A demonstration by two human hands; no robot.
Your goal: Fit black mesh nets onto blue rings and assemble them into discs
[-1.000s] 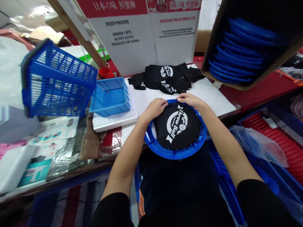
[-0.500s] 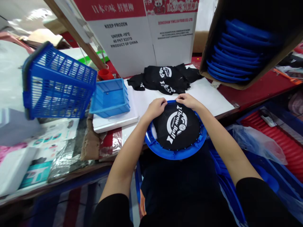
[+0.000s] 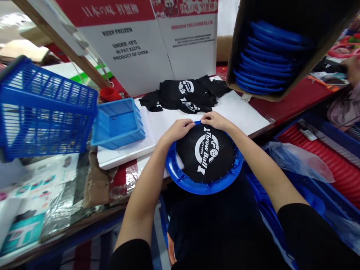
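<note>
In the head view, both arms reached forward and converged, bare below black sleeves. The left hand (image 3: 180, 129) lay palm down, its fingers together and clamped on the far edge of the blue ring (image 3: 198, 186). The right hand (image 3: 215, 120), wrist bent inward, had thumb and forefinger pinched on that same edge, just beside the left fingertips; whether they also caught the mesh (image 3: 225, 150) I could not tell. The ring lay on the near side of the fingers, over the lap and table edge, with the mesh inside it reading "Throw Ball" and a smaller line ending in "CATCH". Just beyond the fingers lay black cloths (image 3: 171, 92) with similar white prints. Farther beyond stood a carton (image 3: 146, 71) marked "KEEP FROZEN", "UNDER -18°C", "40 PKT X227G", "PRODUCT OF CHINA" and "DONGSHAN YINGJIA FOOD CO. LTD."; its smaller lines were too blurred to read
</note>
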